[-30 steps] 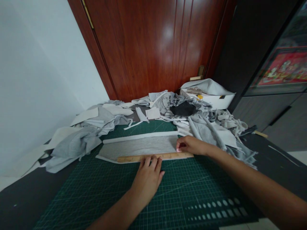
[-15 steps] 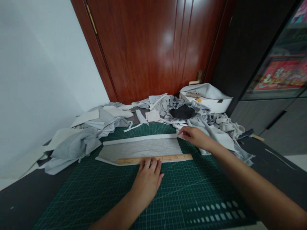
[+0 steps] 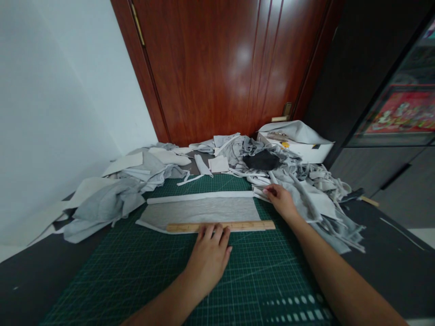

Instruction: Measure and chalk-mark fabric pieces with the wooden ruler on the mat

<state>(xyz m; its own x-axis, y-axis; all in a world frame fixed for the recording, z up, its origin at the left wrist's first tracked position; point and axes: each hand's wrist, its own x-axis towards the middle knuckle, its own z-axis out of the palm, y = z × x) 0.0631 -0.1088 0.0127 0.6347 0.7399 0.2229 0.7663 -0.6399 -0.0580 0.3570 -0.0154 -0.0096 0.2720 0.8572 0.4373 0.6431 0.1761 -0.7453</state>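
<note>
L hand (image 3: pixel 208 257) unclenched, fingertip end on ruler (image 3: pixel 249 225), long axis approx L–R along near edge of gray cloth (image 3: pixel 204 209); R hand (image 3: pixel 281 200) bent at white fabric (image 3: pixel 259 193), can't tell if gripping.

The cutting mat (image 3: pixel 136 271) is dark green with a fine pale grid and whitish printed dots. On the mat, the fabric (image 3: pixel 204 209) is mottled grey with a white far edge, the ruler (image 3: pixel 248 225) yellowish brown. Left of the mat, heaped cloths (image 3: pixel 115 201) are grey and off-white; beyond it, one scrap (image 3: pixel 261 160) is black and the grained door (image 3: pixel 197 68) reddish brown. The bench (image 3: pixel 390 267) around it is dark grey.
</note>
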